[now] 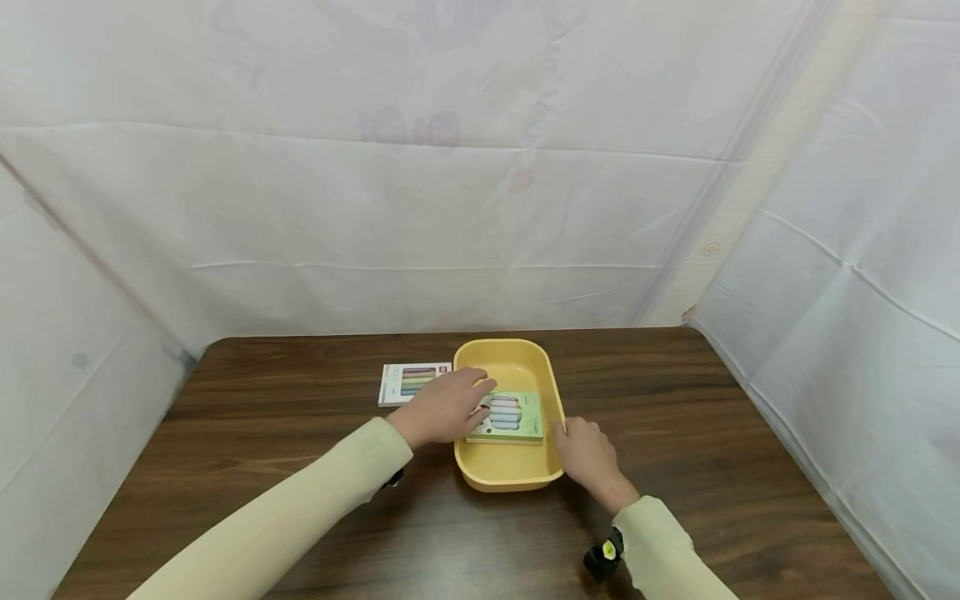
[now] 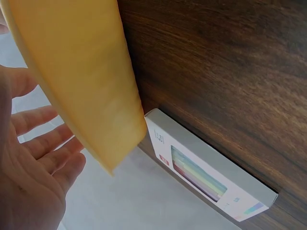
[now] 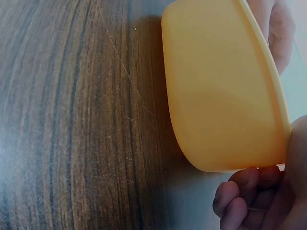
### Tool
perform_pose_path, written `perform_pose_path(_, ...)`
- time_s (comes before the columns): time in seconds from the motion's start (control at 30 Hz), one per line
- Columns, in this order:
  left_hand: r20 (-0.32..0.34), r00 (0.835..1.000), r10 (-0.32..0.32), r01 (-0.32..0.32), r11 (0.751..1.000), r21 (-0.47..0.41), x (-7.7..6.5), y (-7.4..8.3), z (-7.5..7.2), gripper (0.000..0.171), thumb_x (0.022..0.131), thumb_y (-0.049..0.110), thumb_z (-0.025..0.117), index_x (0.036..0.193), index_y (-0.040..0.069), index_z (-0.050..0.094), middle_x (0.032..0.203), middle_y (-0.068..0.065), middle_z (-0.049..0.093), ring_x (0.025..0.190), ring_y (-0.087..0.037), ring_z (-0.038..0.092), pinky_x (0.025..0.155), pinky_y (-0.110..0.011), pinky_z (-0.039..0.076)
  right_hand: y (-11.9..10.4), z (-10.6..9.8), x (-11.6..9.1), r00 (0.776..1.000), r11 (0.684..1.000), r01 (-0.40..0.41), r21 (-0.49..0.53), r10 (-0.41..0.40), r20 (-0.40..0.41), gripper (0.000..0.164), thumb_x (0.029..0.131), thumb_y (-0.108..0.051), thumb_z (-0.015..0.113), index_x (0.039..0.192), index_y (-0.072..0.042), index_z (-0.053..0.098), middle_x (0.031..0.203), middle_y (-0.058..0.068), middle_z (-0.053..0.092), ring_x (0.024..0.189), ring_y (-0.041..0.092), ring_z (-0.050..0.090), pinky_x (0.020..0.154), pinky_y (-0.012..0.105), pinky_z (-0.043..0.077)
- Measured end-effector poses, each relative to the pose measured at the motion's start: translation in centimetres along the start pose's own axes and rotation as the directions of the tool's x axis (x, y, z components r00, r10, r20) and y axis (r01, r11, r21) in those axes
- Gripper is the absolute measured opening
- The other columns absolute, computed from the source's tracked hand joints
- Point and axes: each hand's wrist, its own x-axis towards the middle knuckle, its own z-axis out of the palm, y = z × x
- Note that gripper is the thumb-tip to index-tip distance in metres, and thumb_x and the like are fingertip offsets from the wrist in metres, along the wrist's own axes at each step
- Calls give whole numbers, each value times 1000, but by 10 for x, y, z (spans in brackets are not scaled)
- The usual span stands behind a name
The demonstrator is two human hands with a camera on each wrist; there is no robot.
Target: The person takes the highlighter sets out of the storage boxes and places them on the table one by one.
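Note:
A yellow plastic bin (image 1: 504,468) stands on the table. Inside it lies a green box of pastel-coloured pens (image 1: 517,417), picture side up. My left hand (image 1: 447,406) reaches over the bin's left rim, fingers loosely extended above the left end of the green box; whether they touch it is unclear. In the left wrist view those fingers (image 2: 45,139) look relaxed beside the bin's wall (image 2: 81,72). At the near right corner, my right hand (image 1: 587,454) grips the bin's rim, its fingers (image 3: 235,196) curled outside the wall.
A white box of coloured pens (image 1: 392,385) lies on the table just left of the bin, partly behind my left hand. The dark wooden table (image 1: 712,467) is bordered by white sheeting (image 1: 450,208) at the back and sides.

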Motion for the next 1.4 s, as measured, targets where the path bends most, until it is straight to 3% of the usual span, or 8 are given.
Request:
perform_pose_path(0.6,123,992,-20,24,999,-28,6,5,8,49,96,35,52,139,12,48,141,-10,48,129,-23,48,104,-40,43,1,1,-2,1000,1000,10,8,-10,3,41,101,-30,38,69,-10,55,57,3,53,47,15,48,43,28,36)
perform_pose_path(1.4,166,986,-3,2,1000,5,20,15,14,52,89,39,61,135,17,51,137,-8,52,120,-23,55,100,-39,46,1,-1,-3,1000,1000,1,-3,-1,18,41,102,-30,37,72,-9,57,59,4,54,47,15,49,43,28,36)
